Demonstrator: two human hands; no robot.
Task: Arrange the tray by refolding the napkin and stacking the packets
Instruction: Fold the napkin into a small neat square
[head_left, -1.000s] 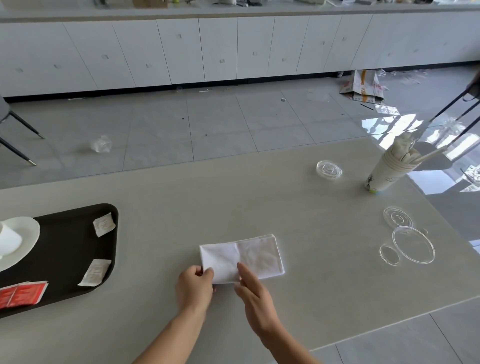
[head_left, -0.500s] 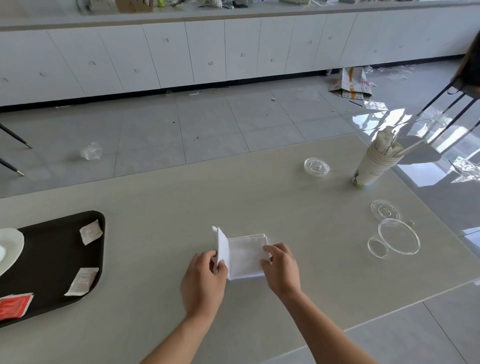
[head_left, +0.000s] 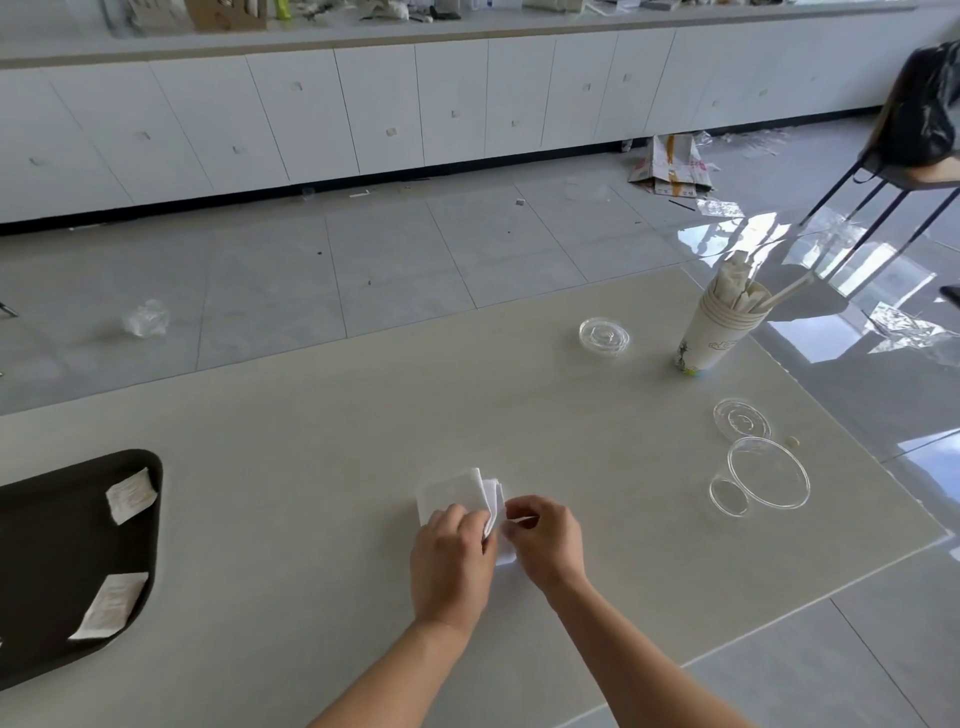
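- Both hands hold the napkin. The left hand (head_left: 451, 564) lies on top with its fingertips curled over the folded edge. The right hand (head_left: 546, 540) pinches that same edge between thumb and fingers.
- The napkin (head_left: 451, 491) sits on the table (head_left: 337, 426), near the front, well apart from the tray. It is white, soft and thin. It is folded into a small fat square, with a few layers showing on its right side.
- I think the folding is nearly done, but the napkin is not on the tray yet.
- The tray (head_left: 47, 551) is off to the left. It is dark, flat and smooth, with a round corner. Only part of it shows.
- A near packet (head_left: 111, 605) and a far packet (head_left: 131, 493) lie on the tray, apart, not stacked. They are small flat white paper pieces. Stacking is not done.
- Farther right lie the clear lids (head_left: 769, 472), round and shiny.
- Behind them stand the paper cups (head_left: 719, 332), one inside another, with long wrapped sticks poking out.
- Far back are shiny grey floor tiles (head_left: 389, 260) and plain white cabinets (head_left: 374, 104).
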